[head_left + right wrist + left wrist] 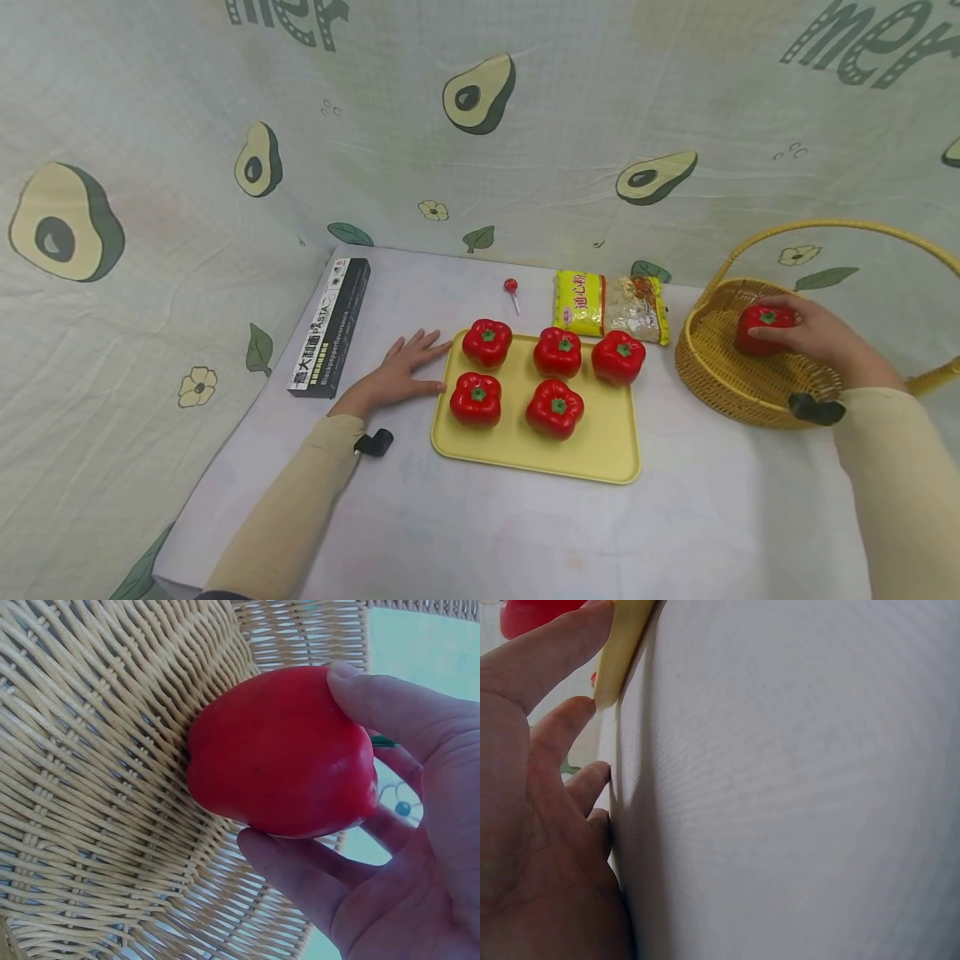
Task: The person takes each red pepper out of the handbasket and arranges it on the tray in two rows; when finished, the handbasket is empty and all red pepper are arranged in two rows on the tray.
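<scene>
Inside the wicker basket [711,367], my right hand [813,333] grips a red bell pepper [759,330] between thumb and fingers. The right wrist view shows the bell pepper [281,754] against the woven bottom, its green stem toward my palm. Several more red bell peppers [555,408] sit on a yellow tray [517,458], green stems up. One of them, at the back right, lies over the tray's edge. My left hand [397,375] rests on the table with fingers spread, thumb and index finger touching the tray's left edge [619,660].
A black and white pasta box [330,327] lies on the table's left side. Behind the tray are a red lollipop [512,286] and a yellow bag of pasta [611,306]. The basket's tall handle [832,223] arches over it. An avocado-print cloth [555,167] hangs behind the table.
</scene>
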A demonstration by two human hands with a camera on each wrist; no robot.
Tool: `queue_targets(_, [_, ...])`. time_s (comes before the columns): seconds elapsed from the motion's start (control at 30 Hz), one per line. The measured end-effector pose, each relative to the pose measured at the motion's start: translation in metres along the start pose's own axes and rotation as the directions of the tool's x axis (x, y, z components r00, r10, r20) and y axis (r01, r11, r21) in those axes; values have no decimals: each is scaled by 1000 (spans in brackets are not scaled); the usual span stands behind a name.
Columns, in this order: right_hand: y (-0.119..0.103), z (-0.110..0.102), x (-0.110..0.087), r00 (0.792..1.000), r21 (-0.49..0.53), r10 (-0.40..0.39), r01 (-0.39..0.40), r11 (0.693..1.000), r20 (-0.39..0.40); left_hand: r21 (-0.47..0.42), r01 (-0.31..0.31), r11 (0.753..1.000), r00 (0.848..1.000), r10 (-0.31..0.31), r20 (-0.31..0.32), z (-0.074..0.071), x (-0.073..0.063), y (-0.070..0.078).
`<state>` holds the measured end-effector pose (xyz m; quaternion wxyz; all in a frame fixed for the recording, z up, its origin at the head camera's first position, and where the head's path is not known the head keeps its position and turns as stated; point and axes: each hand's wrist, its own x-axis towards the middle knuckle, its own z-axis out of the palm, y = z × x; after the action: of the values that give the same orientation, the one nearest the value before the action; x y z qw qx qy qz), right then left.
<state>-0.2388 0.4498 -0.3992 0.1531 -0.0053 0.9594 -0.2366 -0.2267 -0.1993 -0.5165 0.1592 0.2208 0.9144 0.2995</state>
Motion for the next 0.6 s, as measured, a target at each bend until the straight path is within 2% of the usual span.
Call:
queue_targets(0.37, [2,4,-1,999,-1,-19,19,1000,-40,-4,10,1000,1000,-10,3,-1,0,2])
queue_targets(0.6, [0,5,-2,998,10,-25,26,1000,-53,-9,-5,1000,1000,5,-4,-1,0,3])
